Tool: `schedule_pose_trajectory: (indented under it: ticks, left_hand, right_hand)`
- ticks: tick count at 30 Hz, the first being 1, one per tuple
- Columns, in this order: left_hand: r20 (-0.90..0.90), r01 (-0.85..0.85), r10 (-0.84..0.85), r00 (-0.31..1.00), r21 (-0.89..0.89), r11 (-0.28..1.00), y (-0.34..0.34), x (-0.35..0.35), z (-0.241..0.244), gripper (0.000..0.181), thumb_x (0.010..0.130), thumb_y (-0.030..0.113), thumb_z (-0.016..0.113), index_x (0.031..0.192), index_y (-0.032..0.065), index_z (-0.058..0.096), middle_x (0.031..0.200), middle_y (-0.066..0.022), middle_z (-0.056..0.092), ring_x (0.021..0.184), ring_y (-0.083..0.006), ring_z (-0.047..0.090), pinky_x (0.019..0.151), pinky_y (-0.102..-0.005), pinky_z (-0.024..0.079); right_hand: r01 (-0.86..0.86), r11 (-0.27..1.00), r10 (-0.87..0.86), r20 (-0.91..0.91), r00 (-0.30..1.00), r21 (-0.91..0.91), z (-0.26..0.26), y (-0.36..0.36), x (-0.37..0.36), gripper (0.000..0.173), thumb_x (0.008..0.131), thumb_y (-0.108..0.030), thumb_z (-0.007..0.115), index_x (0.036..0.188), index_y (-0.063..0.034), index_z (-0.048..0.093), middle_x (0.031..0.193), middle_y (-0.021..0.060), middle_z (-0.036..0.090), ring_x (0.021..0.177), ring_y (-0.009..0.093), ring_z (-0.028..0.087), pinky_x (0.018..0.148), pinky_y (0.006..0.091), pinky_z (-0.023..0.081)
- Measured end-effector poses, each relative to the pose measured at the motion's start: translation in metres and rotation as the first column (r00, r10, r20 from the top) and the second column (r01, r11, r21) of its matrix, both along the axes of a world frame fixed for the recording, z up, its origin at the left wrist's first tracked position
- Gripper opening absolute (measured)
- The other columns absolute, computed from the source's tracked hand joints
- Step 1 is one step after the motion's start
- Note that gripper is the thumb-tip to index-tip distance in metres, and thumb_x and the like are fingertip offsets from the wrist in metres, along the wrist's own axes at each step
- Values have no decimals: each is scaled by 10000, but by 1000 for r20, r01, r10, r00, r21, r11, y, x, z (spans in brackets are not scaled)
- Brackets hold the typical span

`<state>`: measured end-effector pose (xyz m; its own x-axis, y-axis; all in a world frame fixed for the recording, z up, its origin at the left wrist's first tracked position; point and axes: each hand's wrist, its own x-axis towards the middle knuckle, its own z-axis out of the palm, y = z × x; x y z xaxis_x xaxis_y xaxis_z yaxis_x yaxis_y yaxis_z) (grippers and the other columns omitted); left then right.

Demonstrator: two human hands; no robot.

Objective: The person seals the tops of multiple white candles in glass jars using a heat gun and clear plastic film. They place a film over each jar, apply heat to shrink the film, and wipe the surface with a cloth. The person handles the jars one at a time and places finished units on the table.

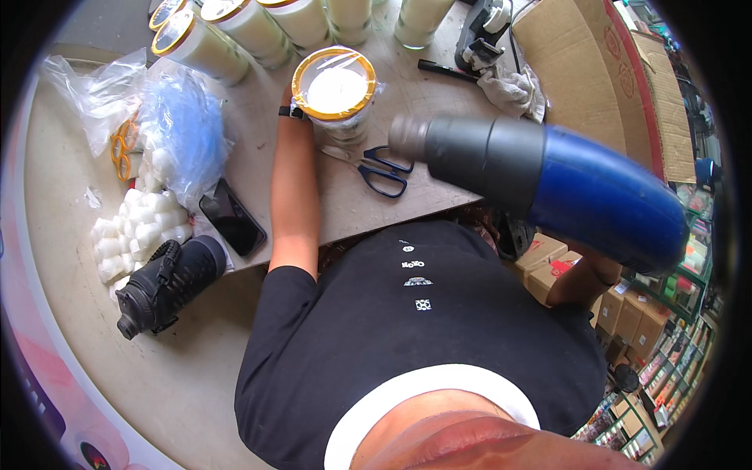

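My left hand (287, 95) is at the left side of a glass jar (346, 130) with a gold-rimmed lid and loose clear film around it; the fingers are mostly hidden behind the jar. A black band is on that wrist. My right hand (600, 265) grips a blue and black heat gun (593, 188), whose body hides most of the hand. The metal nozzle (409, 136) points left, towards the jar and the scissors. Dark blue-handled scissors (382, 170) lie on the table (346, 217) just below the jar.
Several filled glass jars (205, 50) stand at the back. At left are clear plastic film (100, 88), blue film (185, 129), orange-handled scissors (121, 150), a phone (232, 218) and a black bottle (170, 285). A marker (446, 69), a cloth (511, 91), a tape dispenser (482, 35) and a cardboard box (581, 76) are at right.
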<state>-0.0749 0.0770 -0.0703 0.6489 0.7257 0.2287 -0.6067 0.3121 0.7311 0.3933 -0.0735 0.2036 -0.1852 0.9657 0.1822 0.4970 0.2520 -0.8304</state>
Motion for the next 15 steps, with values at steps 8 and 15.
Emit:
schedule_pose_trajectory:
  ticks: [8,15]
  left_hand:
    - [-16,-7,7,1000,-11,1000,0,0,-2,1004,523,154,946,1384,-13,457,1317,-76,585,1194,-182,538,1024,-330,428]
    - [-35,-21,20,999,-28,999,-4,-6,-3,1005,522,166,951,1381,-17,462,1321,-81,585,1197,-191,542,1025,-332,426]
  right_hand:
    - [11,998,-14,38,999,63,-17,-9,6,436,800,-129,797,1187,-34,620,1120,68,658,1047,165,605,963,327,441]
    - [-97,969,140,179,974,-228,-49,-12,31,565,841,-244,770,1320,-48,544,1302,89,587,1245,183,514,1114,388,333]
